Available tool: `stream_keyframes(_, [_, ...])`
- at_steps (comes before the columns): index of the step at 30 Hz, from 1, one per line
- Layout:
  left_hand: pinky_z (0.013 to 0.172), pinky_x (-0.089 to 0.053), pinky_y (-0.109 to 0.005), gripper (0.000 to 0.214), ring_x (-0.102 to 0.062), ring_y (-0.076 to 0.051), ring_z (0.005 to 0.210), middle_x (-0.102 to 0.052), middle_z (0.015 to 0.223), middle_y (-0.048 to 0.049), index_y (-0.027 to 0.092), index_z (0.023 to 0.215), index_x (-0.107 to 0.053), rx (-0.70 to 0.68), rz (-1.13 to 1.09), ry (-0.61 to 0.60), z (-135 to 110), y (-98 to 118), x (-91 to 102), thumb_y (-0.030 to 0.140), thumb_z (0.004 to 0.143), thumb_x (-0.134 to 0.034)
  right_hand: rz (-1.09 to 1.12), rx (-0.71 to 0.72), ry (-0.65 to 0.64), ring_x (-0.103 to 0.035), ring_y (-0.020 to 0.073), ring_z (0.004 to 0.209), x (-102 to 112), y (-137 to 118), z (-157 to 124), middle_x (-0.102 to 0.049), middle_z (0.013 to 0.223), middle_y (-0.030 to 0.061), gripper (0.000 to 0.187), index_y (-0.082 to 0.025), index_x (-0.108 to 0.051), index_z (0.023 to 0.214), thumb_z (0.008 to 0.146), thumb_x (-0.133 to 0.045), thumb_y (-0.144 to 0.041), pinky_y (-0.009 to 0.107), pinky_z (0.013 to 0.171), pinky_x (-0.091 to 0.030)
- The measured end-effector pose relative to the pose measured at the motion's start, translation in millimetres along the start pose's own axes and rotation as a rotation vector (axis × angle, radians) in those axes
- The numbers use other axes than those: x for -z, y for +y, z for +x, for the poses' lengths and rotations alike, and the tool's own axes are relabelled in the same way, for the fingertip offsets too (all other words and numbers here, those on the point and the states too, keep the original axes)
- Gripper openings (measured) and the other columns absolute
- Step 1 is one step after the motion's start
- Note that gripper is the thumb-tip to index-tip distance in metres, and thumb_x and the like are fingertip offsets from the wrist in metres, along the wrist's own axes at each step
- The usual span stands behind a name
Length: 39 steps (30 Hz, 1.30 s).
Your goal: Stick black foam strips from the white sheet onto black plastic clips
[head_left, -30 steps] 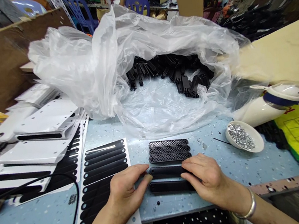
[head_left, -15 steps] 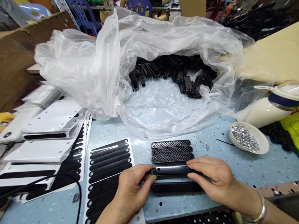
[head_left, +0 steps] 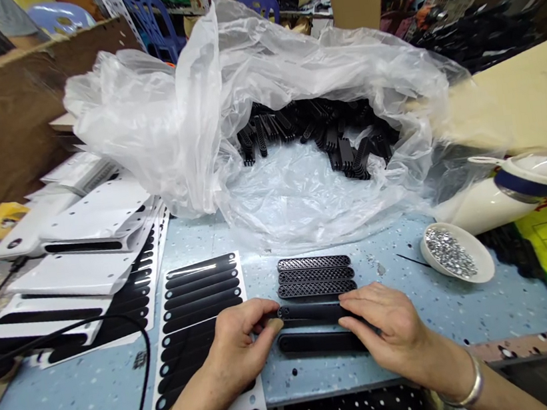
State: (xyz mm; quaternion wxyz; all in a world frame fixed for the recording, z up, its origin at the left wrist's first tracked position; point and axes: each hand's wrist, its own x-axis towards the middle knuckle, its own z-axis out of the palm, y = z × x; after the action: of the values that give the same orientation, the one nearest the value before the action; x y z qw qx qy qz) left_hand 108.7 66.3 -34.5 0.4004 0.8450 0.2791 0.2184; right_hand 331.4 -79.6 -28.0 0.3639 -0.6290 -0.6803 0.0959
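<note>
My left hand (head_left: 248, 336) pinches the left end of a narrow black sticker strip (head_left: 312, 313). At the strip's other end the thumb and fingers of my right hand (head_left: 387, 321) are closed on it. The strip lies along a black plastic bar, mostly covering it; whether it is stuck down I cannot tell. Just below is another black bar (head_left: 316, 343) with a smooth top, its right end behind my right hand. Above my hands, three black bars (head_left: 315, 275) with lattice faces lie in a stack of rows. A sheet of black strips (head_left: 199, 295) is partly under my left forearm.
A clear plastic bag (head_left: 282, 197) full of black bars (head_left: 340, 136) spreads across the back. At right are a white bowl (head_left: 485, 264) of small silvery pieces and a lying white bottle (head_left: 475, 205). More sheets (head_left: 78, 217) and a black cable (head_left: 147, 356) are at left.
The strip between my hands has tilted, losing its bright shine and now looking dark. Both hands have shifted very slightly left and keep their pinch.
</note>
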Motion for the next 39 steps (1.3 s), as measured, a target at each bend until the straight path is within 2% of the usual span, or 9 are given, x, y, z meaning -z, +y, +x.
stream_keyframes(18, [0.057,-0.052,-0.026,0.016,-0.067,-0.015,0.059,-0.074,0.07,-0.0024,0.014,0.091,-0.073,0.04,-0.006,-0.055,-0.3,-0.8,1.6,0.02,0.084,-0.06,0.049,0.014,0.023,-0.07,0.0214,0.078,3.4,-0.2,2.2,-0.075,0.091,0.0094,0.014,-0.013,-0.071,0.097,0.086,-0.064,-0.009,0.036,0.068,-0.053])
stream_keyframes(39, [0.057,-0.051,-0.023,0.015,-0.068,-0.014,0.06,-0.075,0.071,-0.0022,0.015,0.09,-0.074,0.041,-0.027,-0.043,2.3,1.5,1.3,0.018,0.084,-0.06,-0.02,-0.003,-0.035,-0.067,0.0216,0.074,0.0,-2.8,4.3,-0.074,0.087,0.0087,0.016,-0.014,-0.072,0.094,0.089,-0.058,-0.009,0.038,0.069,-0.05])
